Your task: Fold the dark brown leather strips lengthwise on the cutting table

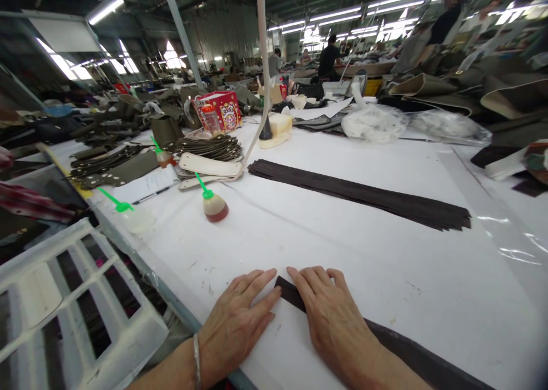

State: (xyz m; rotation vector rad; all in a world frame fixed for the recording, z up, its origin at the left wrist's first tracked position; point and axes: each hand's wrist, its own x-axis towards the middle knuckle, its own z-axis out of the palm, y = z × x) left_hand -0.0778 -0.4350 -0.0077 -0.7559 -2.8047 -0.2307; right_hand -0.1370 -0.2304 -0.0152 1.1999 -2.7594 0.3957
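Observation:
A dark brown strip (406,353) lies along the near edge of the white table (325,241). My left hand (237,321) rests flat beside the strip's pointed end, fingers stretched out and touching its tip. My right hand (331,316) presses flat on top of the strip, fingers spread. A stack of similar dark strips (363,195) lies further back across the table. A small glue bottle (213,202) with a green nozzle stands left of centre.
A second green-nozzled bottle (132,216) lies near the left edge. A white plastic crate (72,316) sits at the lower left. Piles of olive leather parts (107,164), a red box (222,109) and plastic bags (374,123) crowd the back. People work in the distance.

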